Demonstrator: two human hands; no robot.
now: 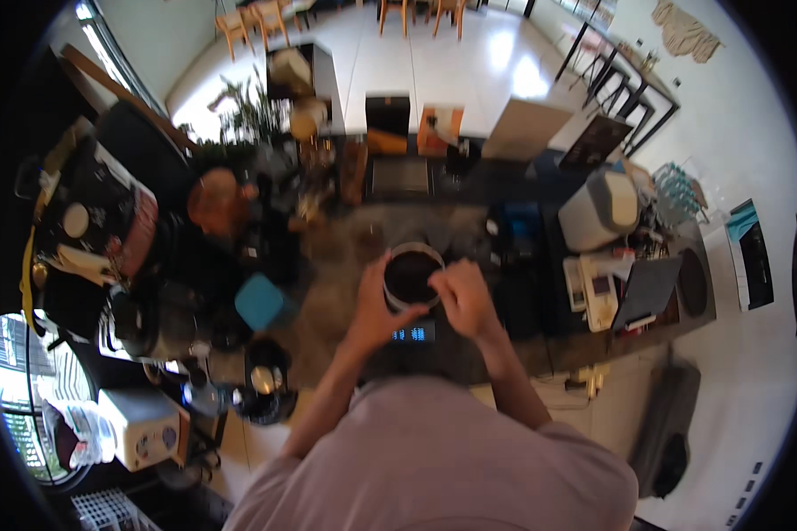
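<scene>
The person stands at a dark, crowded surface (328, 265) and works over a round metal cup (411, 276) filled with dark coffee grounds. The cup sits on a small digital scale (413, 334) whose blue display glows just below it, in the middle of the surface and directly in front of the person.

The left hand (374, 305) wraps around the cup's left wall, fingers curled against it in a steadying grip. The right hand (463, 296) comes in from the right, its fingertips pressed together at the cup's rim, over the edge of the grounds; whether they pinch a thin tool or just touch the rim is too small to tell.

As a judgement, the dosing looks well along: the cup already holds a dark bed of grounds and stands on the scale, so what remains seems to be levelling or adjusting the dose.

A blue square lid (259, 301) lies to the left, and a grey boxy appliance (599, 211) stands well apart to the right.
</scene>
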